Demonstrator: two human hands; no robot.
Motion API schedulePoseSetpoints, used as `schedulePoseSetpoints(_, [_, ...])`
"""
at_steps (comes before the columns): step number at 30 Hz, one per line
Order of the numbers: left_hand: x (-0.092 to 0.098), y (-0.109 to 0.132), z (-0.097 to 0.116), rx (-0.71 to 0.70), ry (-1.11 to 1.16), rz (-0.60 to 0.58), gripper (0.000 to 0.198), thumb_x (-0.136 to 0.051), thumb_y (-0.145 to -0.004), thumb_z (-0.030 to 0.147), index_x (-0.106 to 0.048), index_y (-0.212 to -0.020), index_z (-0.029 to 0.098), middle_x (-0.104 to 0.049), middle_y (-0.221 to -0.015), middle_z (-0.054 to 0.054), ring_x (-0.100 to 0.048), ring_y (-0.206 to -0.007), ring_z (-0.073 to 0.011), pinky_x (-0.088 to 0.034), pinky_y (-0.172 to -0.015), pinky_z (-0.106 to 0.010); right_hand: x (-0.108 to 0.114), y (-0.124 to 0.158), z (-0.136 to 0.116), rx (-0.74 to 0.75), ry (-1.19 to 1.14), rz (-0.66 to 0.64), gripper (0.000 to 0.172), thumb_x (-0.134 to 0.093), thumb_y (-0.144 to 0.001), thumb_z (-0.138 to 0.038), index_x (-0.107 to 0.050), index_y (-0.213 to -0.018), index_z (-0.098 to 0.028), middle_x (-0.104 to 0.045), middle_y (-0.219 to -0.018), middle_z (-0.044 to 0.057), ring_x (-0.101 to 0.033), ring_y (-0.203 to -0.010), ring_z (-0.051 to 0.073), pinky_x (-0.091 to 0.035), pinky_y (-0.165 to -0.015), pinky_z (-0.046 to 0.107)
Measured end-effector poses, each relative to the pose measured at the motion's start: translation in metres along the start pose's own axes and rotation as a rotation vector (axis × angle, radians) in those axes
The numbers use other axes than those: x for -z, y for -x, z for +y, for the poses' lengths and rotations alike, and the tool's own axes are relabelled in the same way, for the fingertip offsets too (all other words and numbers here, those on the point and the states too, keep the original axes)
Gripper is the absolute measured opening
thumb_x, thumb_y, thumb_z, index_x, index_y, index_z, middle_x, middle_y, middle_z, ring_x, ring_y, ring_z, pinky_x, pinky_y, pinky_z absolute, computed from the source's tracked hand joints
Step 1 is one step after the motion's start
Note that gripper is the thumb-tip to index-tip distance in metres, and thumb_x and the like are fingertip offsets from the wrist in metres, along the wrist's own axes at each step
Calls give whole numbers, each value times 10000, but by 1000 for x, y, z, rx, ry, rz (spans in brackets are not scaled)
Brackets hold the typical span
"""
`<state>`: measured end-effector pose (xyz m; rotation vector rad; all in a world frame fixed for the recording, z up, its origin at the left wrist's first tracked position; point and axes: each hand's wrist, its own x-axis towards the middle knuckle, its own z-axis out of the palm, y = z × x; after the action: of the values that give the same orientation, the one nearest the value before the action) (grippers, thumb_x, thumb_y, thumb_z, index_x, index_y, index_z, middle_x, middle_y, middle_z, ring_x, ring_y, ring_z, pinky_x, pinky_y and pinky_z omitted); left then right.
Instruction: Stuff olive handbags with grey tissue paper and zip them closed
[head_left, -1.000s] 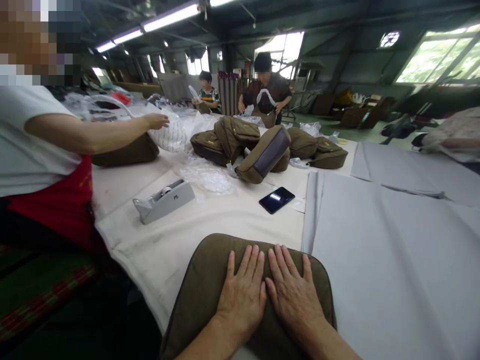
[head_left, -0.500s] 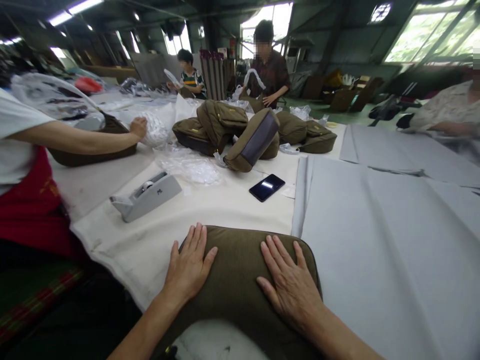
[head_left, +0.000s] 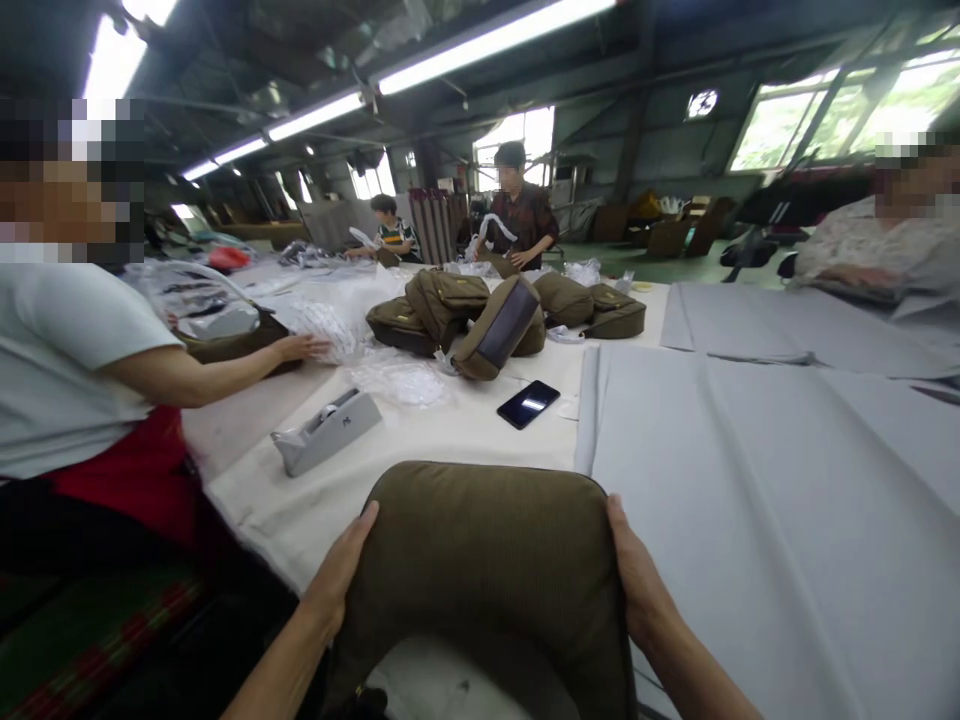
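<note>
In front of me an olive-green fabric bag (head_left: 487,540) rises upright, with rounded top corners, dark piping and a curved gap at its lower middle. My left hand (head_left: 341,565) grips its left side, thumb near the upper edge and the other fingers hidden behind it. My right hand (head_left: 637,570) clasps the opposite side, its fingers mostly out of sight. Both palms press inward, so the bag is squeezed between them. Beyond it lie a black phone (head_left: 529,404) and a grey tape dispenser (head_left: 328,432).
Several olive bags (head_left: 442,300) are heaped across the table (head_left: 450,440), near crumpled clear plastic (head_left: 405,383). Large grey sheets (head_left: 750,470) cover the right side. At left a co-worker's arm (head_left: 202,375) reaches over another bag. More people sit or stand at the far side and right.
My hands have slid from lying flat on the bag's face to gripping its two sides. The bag now stands more upright. My view has tilted up, and the left co-worker's hand has shifted.
</note>
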<state>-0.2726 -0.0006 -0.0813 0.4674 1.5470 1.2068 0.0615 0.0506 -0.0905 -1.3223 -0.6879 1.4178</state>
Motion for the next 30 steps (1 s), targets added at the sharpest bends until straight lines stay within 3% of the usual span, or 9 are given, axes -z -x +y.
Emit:
schedulePoseSetpoints(4, [-1, 31, 80, -455, 458, 70, 398, -491, -878, 491, -630, -1100, 191, -720, -992, -36, -641, -1027, -203, -494, -930, -310, -29, 3, -88, 119, -443, -98, 600, -429, -777, -734, -677, -848, -193, -711, -939, 60, -669, -848, 236, -543, -767, 379])
schedulePoseSetpoints(8, [8, 56, 136, -681, 507, -179, 441, -449, -876, 554, -640, -1054, 199, -718, -958, -25, -648, -972, -211, -483, -933, -331, -52, 8, -153, 417, -504, -240, 577, -538, -738, -689, -509, -513, -158, -682, -1053, 50, -647, -704, 180, -515, -583, 296])
schedulePoseSetpoints(11, [22, 49, 104, -568, 398, -297, 507, -470, -851, 596, -603, -1115, 185, -702, -1036, -65, -644, -997, -246, -440, -995, -388, -47, 9, -127, 493, -346, -326, 569, -571, -747, -652, -439, -475, -171, -689, -1004, 80, -634, -933, 243, -525, -747, 338])
schedulePoseSetpoints(14, [36, 32, 32, -492, 179, -206, 561, -380, -853, 657, -572, -1078, 180, -602, -1265, -107, -574, -1153, -270, -422, -1026, -414, -20, 8, -60, 501, -52, -348, 584, -466, -827, -637, -464, -443, -197, -691, -858, 112, -550, -1131, 299, -413, -993, 435])
schedulePoseSetpoints(17, [48, 27, -20, -413, -113, -98, 505, -385, -833, 664, -548, -867, 187, -542, -1340, -117, -515, -1228, -276, -438, -1012, -412, 10, 16, -14, 367, 387, -446, 614, -420, -849, -643, -560, -472, -180, -695, -816, 129, -607, -1014, 316, -395, -1001, 462])
schedulePoseSetpoints(20, [47, 30, -25, -422, -309, 35, 464, -443, -823, 616, -563, -939, 182, -521, -1353, -132, -432, -1299, -281, -305, -1107, -441, 10, 31, -17, 493, 680, -352, 568, -404, -883, -594, -625, -577, -170, -682, -749, 97, -639, -796, 255, -503, -812, 386])
schedulePoseSetpoints(23, [26, 36, -16, -567, -597, 128, 465, -490, -835, 523, -570, -1140, 182, -404, -1456, -112, -248, -1401, -268, -101, -1164, -478, -22, 45, -30, 930, 904, -340, 414, -377, -938, -446, -686, -919, -173, -675, -1034, 99, -607, -996, 249, -484, -877, 387])
schedulePoseSetpoints(26, [-2, 44, -21, -746, -1117, 4, 493, -432, -893, 453, -467, -1340, 248, -321, -1509, -65, -180, -1422, -292, -62, -1120, -617, -51, 50, -14, 1240, 1271, -510, 405, -401, -941, -347, -539, -1291, -196, -479, -1389, 100, -407, -1295, 308, -305, -1052, 568])
schedulePoseSetpoints(30, [-5, 46, -32, -752, -1269, -186, 533, -397, -920, 461, -377, -1414, 262, -324, -1501, -65, -194, -1416, -314, -77, -1100, -655, -50, 42, 22, 1216, 1562, -718, 490, -401, -948, -393, -389, -1412, -237, -425, -1430, 70, -405, -1304, 308, -337, -1013, 623])
